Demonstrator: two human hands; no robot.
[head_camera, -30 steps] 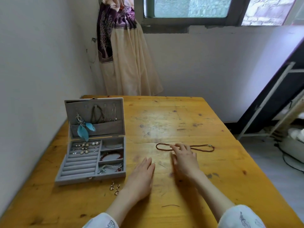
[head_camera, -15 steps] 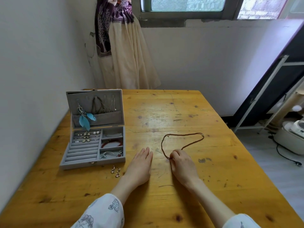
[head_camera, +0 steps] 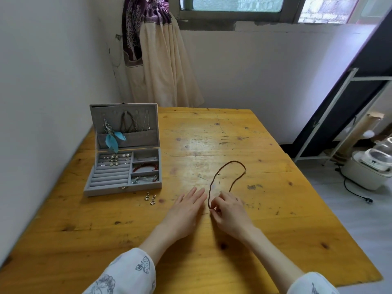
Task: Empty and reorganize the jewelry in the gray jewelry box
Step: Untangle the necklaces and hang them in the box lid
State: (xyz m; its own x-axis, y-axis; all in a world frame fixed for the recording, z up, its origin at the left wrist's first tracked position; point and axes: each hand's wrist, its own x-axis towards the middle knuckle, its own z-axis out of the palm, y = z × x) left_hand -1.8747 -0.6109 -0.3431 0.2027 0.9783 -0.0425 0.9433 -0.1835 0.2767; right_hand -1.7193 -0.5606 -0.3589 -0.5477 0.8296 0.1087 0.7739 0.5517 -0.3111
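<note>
The near end of the thin brown beaded necklace point(head_camera: 230, 178) is hidden under the curled fingers of the right hand point(head_camera: 230, 211), which pinches it there; the rest lies as a long loop on the worn yellow wooden desk point(head_camera: 275, 219), running toward the far right corner. The left hand point(head_camera: 184, 211) rests flat just beside it, fingers straight and together, holding nothing. Both white patterned sleeves point(head_camera: 127, 274) are cut off at the bottom.

The gray felt-lined jewelry box point(head_camera: 124, 166) stands open near the desk's left edge, lid upright. Chains and a blue feather earring point(head_camera: 112, 140) hang inside the lid; the chains are too small to tell apart. In the tray, small pale earrings sit on the ring rolls, and a red bead bracelet point(head_camera: 146, 167) fills the middle right compartment. What lies in the other two compartments is hard to make out. A pair of small metal earrings point(head_camera: 150, 198) lies on the desk just in front of the box's near right corner, apart from both hands.

Bare wood stretches from the necklace to the far and right edges.
</note>
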